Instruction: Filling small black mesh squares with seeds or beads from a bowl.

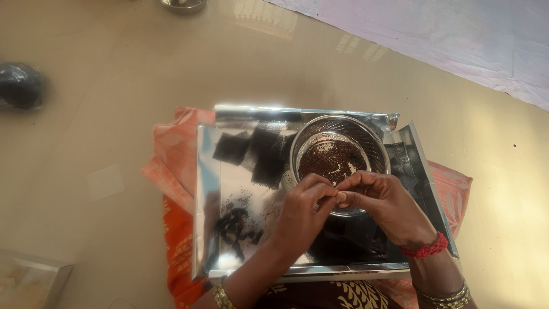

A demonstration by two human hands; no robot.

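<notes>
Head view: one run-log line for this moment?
left hand + right hand: fingertips pinched together | over steel bowl of dark seeds | on steel tray

Left hand (303,209) and right hand (382,201) fingertip to fingertip — over steel bowl (366,133) of dark seeds (329,160)

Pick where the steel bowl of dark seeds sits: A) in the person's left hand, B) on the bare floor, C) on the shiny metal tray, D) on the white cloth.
C: the bowl stands on the tray, just beyond both hands, left hand and right hand, whose fingertips meet over its near rim.
</notes>
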